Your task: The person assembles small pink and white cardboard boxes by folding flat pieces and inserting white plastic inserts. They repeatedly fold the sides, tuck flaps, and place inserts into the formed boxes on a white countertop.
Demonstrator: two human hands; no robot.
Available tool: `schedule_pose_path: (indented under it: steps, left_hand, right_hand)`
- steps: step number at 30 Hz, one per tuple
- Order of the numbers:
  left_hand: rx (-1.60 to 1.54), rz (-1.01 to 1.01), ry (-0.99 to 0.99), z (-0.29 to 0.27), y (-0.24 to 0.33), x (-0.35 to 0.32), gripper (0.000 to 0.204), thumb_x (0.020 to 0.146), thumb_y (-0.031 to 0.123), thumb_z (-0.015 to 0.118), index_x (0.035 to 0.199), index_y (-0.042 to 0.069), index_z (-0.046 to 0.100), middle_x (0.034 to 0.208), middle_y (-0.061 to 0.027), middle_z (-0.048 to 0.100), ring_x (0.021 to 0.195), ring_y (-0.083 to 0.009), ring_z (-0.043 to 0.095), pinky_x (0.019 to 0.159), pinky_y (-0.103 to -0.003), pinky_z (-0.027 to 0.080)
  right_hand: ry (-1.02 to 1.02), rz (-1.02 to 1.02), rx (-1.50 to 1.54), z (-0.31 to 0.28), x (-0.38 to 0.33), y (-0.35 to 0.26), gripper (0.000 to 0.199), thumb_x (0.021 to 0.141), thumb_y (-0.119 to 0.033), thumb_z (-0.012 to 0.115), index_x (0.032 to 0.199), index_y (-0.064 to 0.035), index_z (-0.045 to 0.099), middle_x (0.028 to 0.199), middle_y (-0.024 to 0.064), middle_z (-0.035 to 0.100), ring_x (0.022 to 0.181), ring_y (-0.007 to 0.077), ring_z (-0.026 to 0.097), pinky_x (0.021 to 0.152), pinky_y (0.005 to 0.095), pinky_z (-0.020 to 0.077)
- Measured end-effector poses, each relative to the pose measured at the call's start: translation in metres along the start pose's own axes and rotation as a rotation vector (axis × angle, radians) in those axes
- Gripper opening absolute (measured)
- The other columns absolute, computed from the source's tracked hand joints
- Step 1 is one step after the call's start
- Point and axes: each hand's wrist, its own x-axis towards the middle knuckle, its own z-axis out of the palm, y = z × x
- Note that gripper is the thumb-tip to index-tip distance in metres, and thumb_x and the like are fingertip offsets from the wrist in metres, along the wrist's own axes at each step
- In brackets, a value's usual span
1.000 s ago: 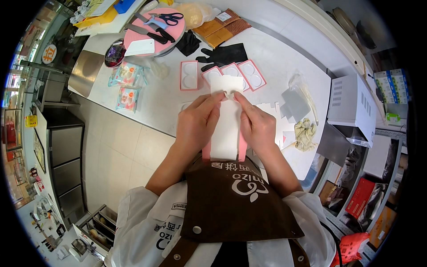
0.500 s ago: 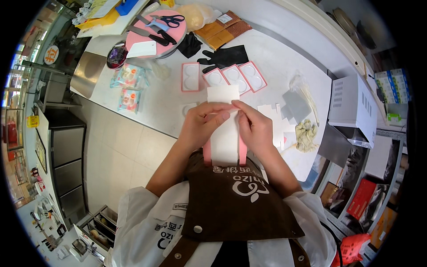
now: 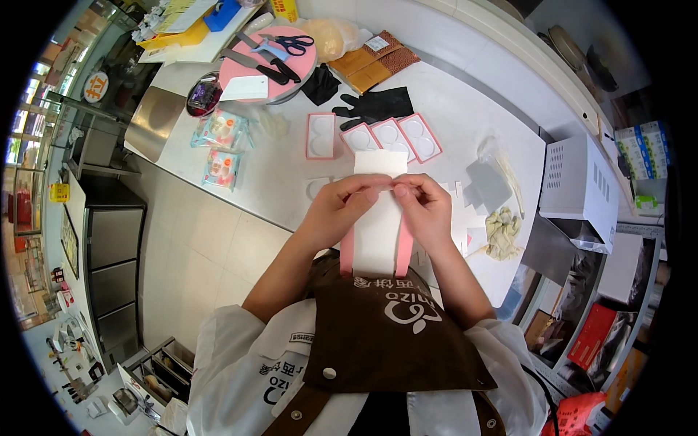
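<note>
A partly folded cardboard box (image 3: 376, 234), white inside with pink side strips, stands in front of my apron, its white end flap (image 3: 380, 164) pointing away from me. My left hand (image 3: 340, 209) grips its left edge near the flap's crease, thumb and fingers pressed together. Opposite it, my right hand (image 3: 427, 216) pinches the same fold on the right side. Both sets of fingertips nearly meet at the crease and hide part of it. Beyond the flap lie several shallow pink-edged trays (image 3: 321, 136) with round white hollows.
A black glove (image 3: 378, 107) rests behind the trays. On a pink turntable (image 3: 291, 51) at far left lie knives and blue-handled scissors (image 3: 297, 45). Wipe packs (image 3: 222, 166) sit at the left edge, a crumpled cloth (image 3: 502, 234) and grey sheet (image 3: 487, 183) at right.
My right fingers have curled in from a stretched position and now pinch the crease. The scene has shifted slightly right and down in the picture.
</note>
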Motion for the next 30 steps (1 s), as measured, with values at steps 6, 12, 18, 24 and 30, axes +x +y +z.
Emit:
schedule_pose_path:
  steps: [6,12,18,24,30]
  left_hand:
    - [-0.160,-0.024,0.183,0.004,-0.024,-0.007,0.026,0.103,0.014,0.069,0.125,0.000,0.070,0.107,-0.0036,0.073,0.096,-0.0084,0.065,0.084,-0.025,0.054]
    - [-0.054,-0.011,0.149,0.006,-0.002,-0.007,0.021,0.099,0.009,0.073,0.117,0.000,0.073,0.098,-0.0009,0.072,0.086,-0.0065,0.063,0.076,-0.022,0.053]
    - [0.014,-0.073,0.082,0.001,-0.005,-0.011,0.021,0.099,0.009,0.073,0.119,0.000,0.072,0.096,0.0009,0.070,0.085,-0.0053,0.060,0.074,-0.022,0.049]
    - [-0.149,0.090,0.258,0.030,0.009,-0.003,0.035,0.098,0.012,0.073,0.130,-0.001,0.066,0.091,0.0031,0.064,0.083,-0.0040,0.055,0.074,-0.022,0.047]
    - [0.131,0.079,0.000,0.001,0.007,0.011,0.027,0.098,0.011,0.072,0.123,0.002,0.068,0.098,-0.0059,0.074,0.084,-0.0105,0.066,0.074,-0.028,0.053]
  right_hand:
    - [0.002,0.023,-0.038,0.003,0.000,-0.006,0.013,0.095,-0.008,0.077,0.106,-0.0014,0.073,0.082,-0.0017,0.070,0.071,0.0025,0.058,0.066,0.0209,0.0478]
    - [0.010,-0.054,-0.086,0.002,0.000,-0.023,0.011,0.095,-0.008,0.078,0.103,-0.0022,0.073,0.084,0.0005,0.073,0.074,0.0043,0.063,0.067,0.0221,0.0503]
    - [-0.119,-0.016,-0.106,-0.012,0.001,-0.025,0.009,0.095,-0.009,0.078,0.098,-0.0027,0.072,0.085,0.0005,0.073,0.075,0.0046,0.064,0.067,0.0220,0.0505]
    - [-0.064,0.022,0.093,-0.007,0.007,-0.023,0.014,0.095,-0.004,0.076,0.106,-0.0016,0.066,0.090,0.0012,0.069,0.080,0.0049,0.064,0.068,0.0220,0.0502]
    - [-0.025,-0.027,0.152,-0.009,0.013,-0.038,0.015,0.096,-0.002,0.075,0.105,-0.0020,0.063,0.095,0.0017,0.070,0.085,0.0055,0.066,0.069,0.0216,0.0504]
